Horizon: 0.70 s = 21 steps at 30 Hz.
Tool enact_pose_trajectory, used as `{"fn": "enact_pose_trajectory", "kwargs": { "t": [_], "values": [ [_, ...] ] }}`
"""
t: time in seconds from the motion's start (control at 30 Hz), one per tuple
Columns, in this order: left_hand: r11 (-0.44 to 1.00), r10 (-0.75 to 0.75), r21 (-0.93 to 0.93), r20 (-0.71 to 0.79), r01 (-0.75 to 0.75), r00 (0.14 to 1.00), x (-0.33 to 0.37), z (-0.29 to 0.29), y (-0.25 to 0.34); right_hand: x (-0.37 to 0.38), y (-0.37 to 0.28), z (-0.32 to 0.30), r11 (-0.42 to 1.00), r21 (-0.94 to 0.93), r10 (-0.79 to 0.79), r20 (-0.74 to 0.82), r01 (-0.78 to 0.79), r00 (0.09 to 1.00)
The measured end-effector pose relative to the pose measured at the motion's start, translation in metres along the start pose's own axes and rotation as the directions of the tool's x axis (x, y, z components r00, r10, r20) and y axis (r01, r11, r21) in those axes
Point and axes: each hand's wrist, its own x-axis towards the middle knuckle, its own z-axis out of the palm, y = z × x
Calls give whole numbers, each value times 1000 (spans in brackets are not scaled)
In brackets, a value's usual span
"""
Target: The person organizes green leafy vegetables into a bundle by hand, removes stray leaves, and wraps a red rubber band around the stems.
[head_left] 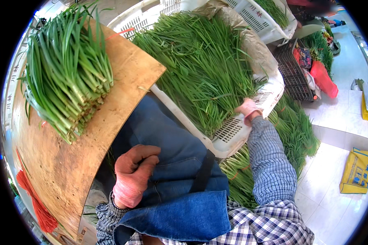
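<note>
My right hand (248,108), in a pinkish glove, reaches into a white plastic basket (270,92) heaped with loose garlic chives (200,61). Its fingers curl into the leaves at the heap's near right edge, with their tips partly hidden. Over my lap is my left hand (133,175), also gloved, its fingers bent and pressed together with nothing visible in them. It is nearest to the edge of a worn wooden board (77,171). A thick bunch of garlic chives (69,77) lies on that board, cut ends toward me.
Red ties (37,204) lie at the board's lower left. More chives (294,130) are heaped on the floor beyond my right arm. Another white basket (255,18) and a dark crate (292,71) stand farther back. A yellow bag (357,171) lies at right.
</note>
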Motion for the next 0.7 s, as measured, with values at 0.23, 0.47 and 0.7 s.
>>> {"fn": "enact_pose_trajectory", "kwargs": {
  "t": [0.23, 0.47, 0.7],
  "values": [
    [1000, 2, 10, 8, -2, 1000, 20, 9, 1, 12, -37, 36, 976, -86, 208, 117, -198, 971],
    [987, -146, -90, -129, 135, 981, 28, 12, 3, 17, -33, 45, 978, -17, 205, -90, -207, 975],
    [981, -167, -124, -131, 150, 977, 32, 10, -4, 44, -5, 26, 988, 93, 119, 17, -120, 993]
  ]
}}
